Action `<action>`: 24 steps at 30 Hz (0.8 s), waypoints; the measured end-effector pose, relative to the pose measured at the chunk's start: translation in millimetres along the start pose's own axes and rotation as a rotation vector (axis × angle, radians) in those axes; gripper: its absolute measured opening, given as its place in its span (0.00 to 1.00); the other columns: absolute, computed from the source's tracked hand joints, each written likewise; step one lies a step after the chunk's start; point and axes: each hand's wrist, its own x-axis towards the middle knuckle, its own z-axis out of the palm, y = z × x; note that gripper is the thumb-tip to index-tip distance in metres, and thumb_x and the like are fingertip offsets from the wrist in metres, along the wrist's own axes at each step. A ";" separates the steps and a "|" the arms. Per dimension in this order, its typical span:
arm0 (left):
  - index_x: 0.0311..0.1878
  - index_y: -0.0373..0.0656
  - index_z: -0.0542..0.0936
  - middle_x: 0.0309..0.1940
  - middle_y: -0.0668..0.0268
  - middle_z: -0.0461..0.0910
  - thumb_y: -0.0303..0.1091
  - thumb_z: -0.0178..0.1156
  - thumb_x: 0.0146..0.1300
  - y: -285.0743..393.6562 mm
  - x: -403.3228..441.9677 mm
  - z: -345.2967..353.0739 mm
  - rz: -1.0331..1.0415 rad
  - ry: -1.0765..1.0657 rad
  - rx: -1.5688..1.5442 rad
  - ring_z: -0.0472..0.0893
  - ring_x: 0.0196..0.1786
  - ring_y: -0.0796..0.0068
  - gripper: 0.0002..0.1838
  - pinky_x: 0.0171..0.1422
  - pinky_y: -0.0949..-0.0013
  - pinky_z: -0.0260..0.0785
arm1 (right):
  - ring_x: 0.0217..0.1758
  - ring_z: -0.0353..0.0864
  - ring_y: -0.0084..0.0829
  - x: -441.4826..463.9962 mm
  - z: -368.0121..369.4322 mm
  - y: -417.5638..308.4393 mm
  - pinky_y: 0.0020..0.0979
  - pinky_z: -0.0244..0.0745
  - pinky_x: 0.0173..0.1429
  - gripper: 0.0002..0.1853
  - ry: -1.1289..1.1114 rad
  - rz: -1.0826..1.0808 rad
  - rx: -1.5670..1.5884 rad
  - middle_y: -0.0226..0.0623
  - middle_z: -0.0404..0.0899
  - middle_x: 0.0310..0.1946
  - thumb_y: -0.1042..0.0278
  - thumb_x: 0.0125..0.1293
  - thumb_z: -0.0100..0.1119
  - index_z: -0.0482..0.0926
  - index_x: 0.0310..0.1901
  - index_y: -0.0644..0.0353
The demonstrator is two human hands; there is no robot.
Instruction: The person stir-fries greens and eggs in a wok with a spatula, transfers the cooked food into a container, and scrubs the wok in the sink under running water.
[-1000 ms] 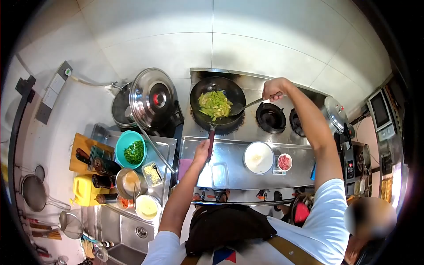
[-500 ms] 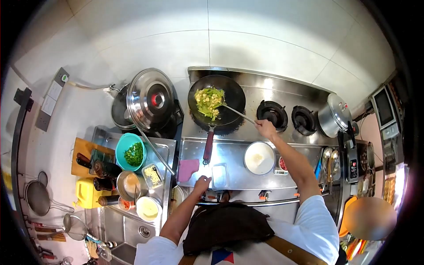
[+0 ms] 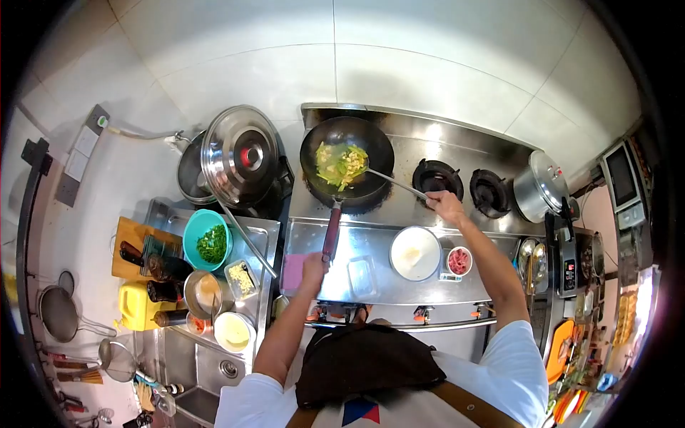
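A black wok (image 3: 371,143) sits on the left burner with green vegetable pieces and yellowish bits (image 3: 341,165) in it. My left hand (image 3: 315,269) is closed at the lower end of the wok's dark red handle (image 3: 332,232). In my right hand (image 3: 445,205) is the metal handle of a spatula (image 3: 399,184), whose head rests among the food. Beside my left hand lies a pink cloth (image 3: 293,272). A clear tray (image 3: 362,277), a white bowl (image 3: 416,253) and a small dish of reddish meat (image 3: 459,262) on a scale stand on the steel counter.
Left of the stove are a large lidded pot (image 3: 241,153), a turquoise bowl of chopped greens (image 3: 207,240), a yellow jug (image 3: 135,305), bottles and small bowls above a sink (image 3: 207,371). Two bare burners (image 3: 437,180) and a pressure cooker (image 3: 542,187) are at the right.
My left hand left the wok handle, came down near the counter edge, and is now back at the handle's end. My right hand has lowered, and the spatula has moved left into the food.
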 end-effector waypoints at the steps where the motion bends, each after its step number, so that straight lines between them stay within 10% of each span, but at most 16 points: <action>1: 0.42 0.43 0.80 0.30 0.65 0.81 0.45 0.52 0.72 8.0 18.1 -9.8 0.089 -0.066 -0.194 0.77 0.28 0.74 0.15 0.32 0.68 0.69 | 0.51 0.86 0.42 0.9 0.8 2.4 0.34 0.76 0.57 0.18 -0.002 -0.003 -0.003 0.47 0.85 0.47 0.59 0.65 0.62 0.83 0.55 0.54; 2: 0.42 0.42 0.79 0.30 0.65 0.82 0.48 0.54 0.73 63.3 9.5 -9.9 -0.064 -0.174 -0.555 0.79 0.27 0.73 0.17 0.31 0.65 0.72 | 0.49 0.86 0.43 1.4 -0.3 6.9 0.35 0.77 0.56 0.18 -0.002 -0.006 -0.009 0.46 0.85 0.46 0.57 0.65 0.61 0.83 0.55 0.52; 6: 0.45 0.43 0.78 0.29 0.65 0.81 0.44 0.63 0.67 180.8 -19.8 23.7 -0.183 -0.258 -0.247 0.79 0.26 0.75 0.15 0.29 0.69 0.73 | 0.47 0.86 0.43 2.6 -6.7 18.5 0.36 0.78 0.53 0.18 -0.026 -0.041 -0.016 0.45 0.86 0.44 0.55 0.64 0.61 0.84 0.54 0.50; 12: 0.32 0.42 0.76 0.20 0.70 0.74 0.27 0.66 0.54 146.2 6.2 49.6 -0.181 -0.223 -0.089 0.73 0.19 0.76 0.07 0.19 0.67 0.66 | 0.46 0.86 0.47 9.2 -17.4 33.4 0.40 0.78 0.53 0.18 -0.019 -0.091 -0.053 0.46 0.86 0.42 0.55 0.64 0.61 0.84 0.54 0.49; 24: 0.26 0.43 0.71 0.17 0.71 0.70 0.27 0.64 0.55 128.7 -125.8 39.2 -0.120 -0.046 -0.046 0.69 0.16 0.78 0.10 0.17 0.70 0.60 | 0.41 0.86 0.37 -21.7 -40.7 34.2 0.33 0.77 0.50 0.20 -0.120 -0.204 0.032 0.50 0.86 0.41 0.61 0.64 0.61 0.82 0.56 0.58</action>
